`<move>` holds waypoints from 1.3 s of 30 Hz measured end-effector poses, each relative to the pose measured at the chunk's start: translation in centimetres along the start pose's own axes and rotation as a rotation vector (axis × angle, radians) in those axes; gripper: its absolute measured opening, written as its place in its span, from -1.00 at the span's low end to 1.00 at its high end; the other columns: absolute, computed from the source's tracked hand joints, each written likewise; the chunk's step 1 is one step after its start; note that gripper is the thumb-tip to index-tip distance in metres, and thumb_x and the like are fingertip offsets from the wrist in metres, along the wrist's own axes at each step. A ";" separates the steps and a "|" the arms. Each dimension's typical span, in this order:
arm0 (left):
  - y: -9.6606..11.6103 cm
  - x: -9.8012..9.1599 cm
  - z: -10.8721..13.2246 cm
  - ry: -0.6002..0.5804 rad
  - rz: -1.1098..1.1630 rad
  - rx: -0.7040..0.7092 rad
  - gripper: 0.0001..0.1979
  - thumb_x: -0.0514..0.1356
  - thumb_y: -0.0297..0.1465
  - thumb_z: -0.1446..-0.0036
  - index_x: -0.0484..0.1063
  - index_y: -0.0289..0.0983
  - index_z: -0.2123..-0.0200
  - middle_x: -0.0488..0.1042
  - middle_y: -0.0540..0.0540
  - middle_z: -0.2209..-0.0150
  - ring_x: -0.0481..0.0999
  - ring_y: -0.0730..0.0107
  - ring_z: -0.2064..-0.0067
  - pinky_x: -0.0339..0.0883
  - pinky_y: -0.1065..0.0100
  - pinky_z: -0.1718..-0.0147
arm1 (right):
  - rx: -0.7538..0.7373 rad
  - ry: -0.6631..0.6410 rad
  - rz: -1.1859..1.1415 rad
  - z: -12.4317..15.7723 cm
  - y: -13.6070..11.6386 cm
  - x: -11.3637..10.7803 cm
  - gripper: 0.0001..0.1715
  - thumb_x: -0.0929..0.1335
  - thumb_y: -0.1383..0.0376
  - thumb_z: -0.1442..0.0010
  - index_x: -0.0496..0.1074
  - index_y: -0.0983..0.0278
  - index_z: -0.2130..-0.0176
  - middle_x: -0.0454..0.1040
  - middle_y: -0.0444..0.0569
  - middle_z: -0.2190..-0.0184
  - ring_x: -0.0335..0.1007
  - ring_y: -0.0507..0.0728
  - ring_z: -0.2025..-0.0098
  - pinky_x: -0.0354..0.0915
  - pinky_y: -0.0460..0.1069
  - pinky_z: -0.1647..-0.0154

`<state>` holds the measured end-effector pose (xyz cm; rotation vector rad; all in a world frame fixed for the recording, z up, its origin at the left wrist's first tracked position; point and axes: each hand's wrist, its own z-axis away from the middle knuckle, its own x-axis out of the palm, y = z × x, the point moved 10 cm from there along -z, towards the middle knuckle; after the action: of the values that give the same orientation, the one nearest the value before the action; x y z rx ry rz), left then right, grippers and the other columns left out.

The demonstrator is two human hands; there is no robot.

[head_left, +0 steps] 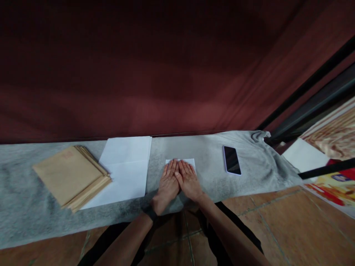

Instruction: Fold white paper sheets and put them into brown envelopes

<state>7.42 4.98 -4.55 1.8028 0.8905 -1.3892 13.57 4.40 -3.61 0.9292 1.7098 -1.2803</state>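
Note:
A small white piece of paper (pixel 189 161), apparently folded, lies on the grey cloth in front of me, mostly covered by my hands. My left hand (pixel 169 181) rests flat on it with the fingers stretched forward. Beside it, my right hand (pixel 188 180) also presses flat on the paper, its thumb crossing over the edge of the left hand. Neither hand grips anything. To the left are larger white sheets of paper (pixel 127 170) with a crease across them. A stack of brown envelopes (pixel 69 173) lies partly over those sheets.
A grey cloth (pixel 205 146) covers the long narrow surface. On the right lies a phone (pixel 232 160) with a dark screen. A dark red wall or panel (pixel 166 74) rises behind. Tiled floor (pixel 266 218) and a colourful printed package (pixel 332 188) show at lower right.

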 end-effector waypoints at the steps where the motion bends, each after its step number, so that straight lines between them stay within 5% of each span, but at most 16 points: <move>1: -0.3 0.1 -0.1 -0.001 -0.013 -0.021 -0.39 -0.09 -0.50 -0.31 0.06 -0.45 -0.41 0.08 -0.34 -0.43 -0.05 0.10 -0.48 -0.06 0.00 -0.41 | 0.003 0.008 0.018 0.0 0.1 0.1 -0.29 0.00 0.06 -0.51 0.12 0.40 -0.40 0.14 0.12 -0.41 -0.02 0.19 -0.47 -0.06 0.19 -0.48; 15: -3.1 -0.1 1.0 0.030 -0.005 -0.276 -0.36 -0.10 -0.28 -0.38 0.03 -0.53 -0.41 0.04 -0.42 -0.43 -0.02 0.06 -0.47 -0.04 0.00 -0.40 | 0.092 0.195 0.261 1.7 3.4 -1.0 -0.27 0.11 0.07 -0.48 0.10 0.50 -0.40 0.16 0.32 -0.38 0.08 0.33 -0.42 0.04 0.27 -0.39; 24: -3.6 -0.8 1.2 0.002 -0.037 -0.299 -0.36 -0.09 -0.20 -0.41 0.11 -0.52 -0.38 0.10 -0.39 -0.41 0.05 0.09 -0.45 -0.03 0.06 -0.39 | 0.058 0.228 0.262 2.5 4.5 -1.1 -0.25 0.07 0.06 -0.47 0.15 0.52 -0.37 0.20 0.35 -0.36 0.15 0.34 -0.39 0.07 0.29 -0.35; 33: -2.7 -2.0 3.6 -0.011 -0.037 -0.388 -0.41 -0.11 -0.28 -0.40 0.19 -0.54 -0.34 0.17 -0.43 -0.38 0.10 0.03 -0.44 0.04 -0.02 -0.36 | 0.098 0.186 0.253 2.5 5.6 -1.4 -0.27 0.07 0.11 -0.45 0.19 0.57 -0.34 0.19 0.37 -0.35 0.16 0.35 -0.38 0.09 0.29 -0.35; 39: -0.2 -2.7 1.4 0.049 -0.041 -0.295 -0.42 -0.14 -0.36 -0.39 0.11 -0.56 -0.37 0.10 -0.42 -0.41 0.02 0.05 -0.46 -0.01 0.00 -0.39 | 0.151 0.163 0.175 1.4 5.5 -2.1 -0.33 0.08 0.16 -0.46 0.24 0.52 -0.33 0.22 0.33 -0.35 0.13 0.33 -0.41 0.15 0.26 -0.34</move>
<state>6.00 3.58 -2.21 1.6067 1.1007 -1.1727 19.55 4.02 -4.12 1.2738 1.6290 -1.2586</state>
